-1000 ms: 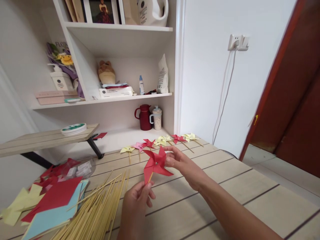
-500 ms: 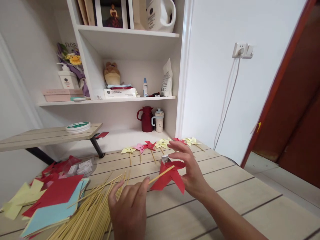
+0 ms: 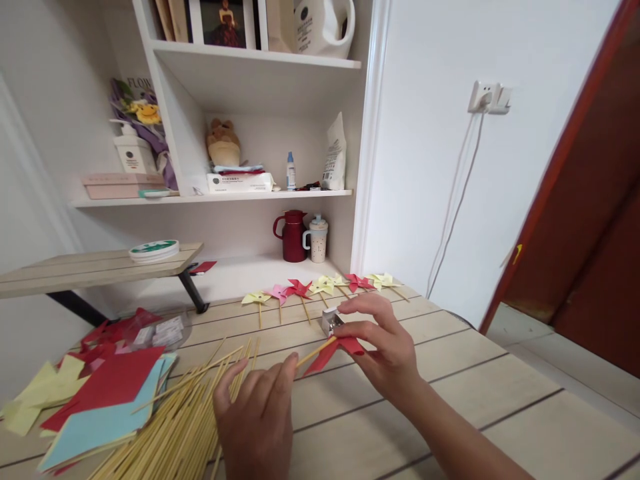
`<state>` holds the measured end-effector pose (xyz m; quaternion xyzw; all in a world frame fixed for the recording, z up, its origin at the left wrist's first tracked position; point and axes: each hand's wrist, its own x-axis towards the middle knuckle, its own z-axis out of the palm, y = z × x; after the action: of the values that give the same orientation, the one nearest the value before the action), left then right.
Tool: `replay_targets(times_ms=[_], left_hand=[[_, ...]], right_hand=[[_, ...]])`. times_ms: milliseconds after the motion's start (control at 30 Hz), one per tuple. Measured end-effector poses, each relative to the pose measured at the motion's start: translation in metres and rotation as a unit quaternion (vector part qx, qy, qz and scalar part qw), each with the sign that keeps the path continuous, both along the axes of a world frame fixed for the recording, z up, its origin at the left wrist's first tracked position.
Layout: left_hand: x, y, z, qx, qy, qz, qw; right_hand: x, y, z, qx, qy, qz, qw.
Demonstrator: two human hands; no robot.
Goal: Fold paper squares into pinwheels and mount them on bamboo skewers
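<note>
My left hand [image 3: 259, 417] pinches a thin wooden stick [image 3: 315, 351] between thumb and finger. At the stick's far end is a red paper pinwheel [image 3: 321, 361], partly hidden by my right hand [image 3: 387, 348]. The fingers of that hand are closed around the pinwheel's head where the stick meets it. Just beyond stands a small open box [image 3: 331, 321] with shiny little pieces inside. Left of my left hand lies a pile of loose wooden sticks [image 3: 173, 420].
Several finished pinwheels [image 3: 299, 289] lie in a row along the table's back edge. Red and blue paper sheets [image 3: 107, 423], yellow cut-outs [image 3: 43, 393] and a clear container [image 3: 170, 331] sit at left. A low wooden stand [image 3: 100, 270] rises behind them.
My right hand has closed over the pinwheel's head, which now shows less of its blades. The small box has come into fuller view. My left hand has hardly moved.
</note>
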<state>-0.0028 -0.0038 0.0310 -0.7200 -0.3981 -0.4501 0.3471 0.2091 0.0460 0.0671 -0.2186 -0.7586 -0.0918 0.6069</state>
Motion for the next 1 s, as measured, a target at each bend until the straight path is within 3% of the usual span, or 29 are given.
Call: replay_targets(times_ms=[233,367,467,533,600,733,867,1000], left_hand=[[0.002,-0.003,0.002,0.002,0.003,0.003,1.000],[0.007,-0.001,-0.003,-0.018,-0.058,0.004,0.998],[0.007,0.005,-0.014,-0.057,-0.094,-0.018,0.994],[0.008,0.010,-0.023,-0.126,-0.142,-0.045,0.981],[0.011,0.014,-0.027,-0.249,-0.254,-0.058,0.933],[0.018,0.016,-0.022,-0.462,-0.478,-0.090,0.742],[0.013,0.019,-0.018,-0.492,-0.598,-0.154,0.613],[0.007,0.020,-0.022,-0.491,-0.682,-0.206,0.502]], right_hand=[[-0.002,-0.002,-0.004,-0.008,-0.005,-0.029,1.000],[-0.003,0.002,-0.006,-0.022,-0.003,-0.032,0.999],[-0.005,0.008,-0.008,-0.048,-0.021,-0.028,0.998],[-0.005,0.013,-0.010,-0.074,-0.041,-0.026,0.996],[-0.005,0.017,-0.012,-0.098,-0.055,-0.030,0.993],[-0.003,0.019,-0.013,-0.143,-0.072,-0.037,0.986],[0.000,0.017,-0.014,-0.218,-0.033,-0.015,0.975],[-0.001,0.016,-0.015,-0.291,0.098,0.019,0.952]])
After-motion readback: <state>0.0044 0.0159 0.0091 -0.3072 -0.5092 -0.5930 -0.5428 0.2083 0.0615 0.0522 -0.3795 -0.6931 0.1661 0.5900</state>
